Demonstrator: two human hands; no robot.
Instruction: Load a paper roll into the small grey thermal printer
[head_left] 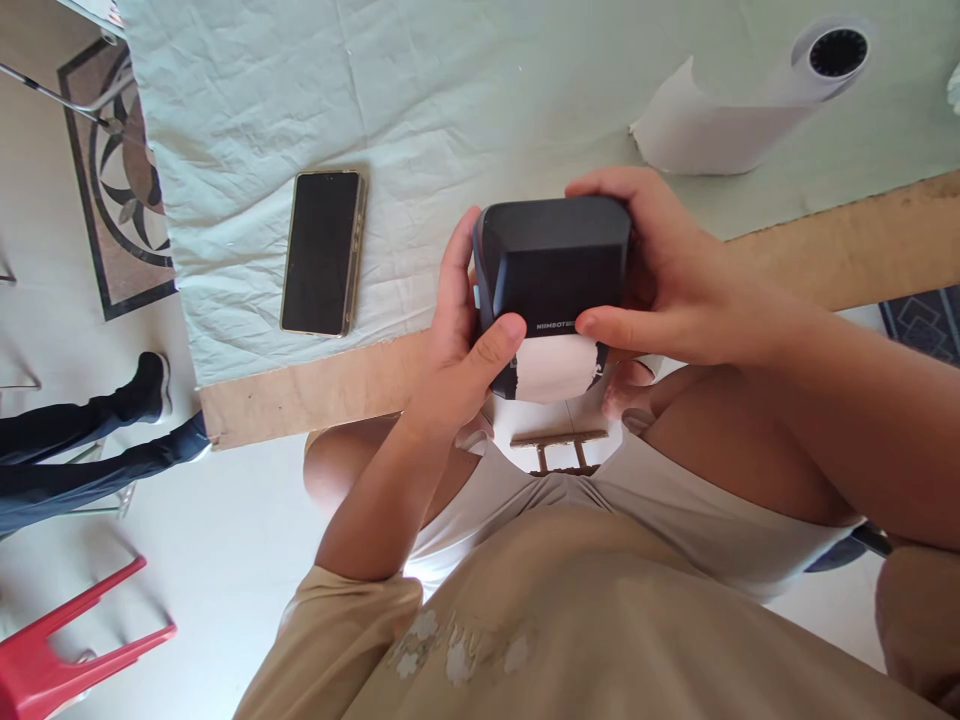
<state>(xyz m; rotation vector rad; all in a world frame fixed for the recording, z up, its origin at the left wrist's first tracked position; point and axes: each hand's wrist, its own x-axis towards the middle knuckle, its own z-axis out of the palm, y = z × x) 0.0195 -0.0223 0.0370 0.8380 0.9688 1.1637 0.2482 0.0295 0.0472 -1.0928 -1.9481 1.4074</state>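
Observation:
Both of my hands hold a black label printer (559, 265) marked NIIMBOT, near the table's front edge. A strip of white label paper (556, 368) with a torn edge shows at the printer's near end. My left hand (465, 320) is closed around the left side, its thumb by the front edge. My right hand (667, 270) grips the right side, thumb on the front near the lettering and fingers partly hidden behind the body. Farther right on the table lies a partly unrolled paper roll (720, 125) with a dark core.
A smartphone (321, 252) with a dark screen lies left of the printer on the pale green cloth (420, 120). A bare wooden edge (315, 400) runs along the table front. At lower left are a red stool (67, 640) and another person's legs (82, 450).

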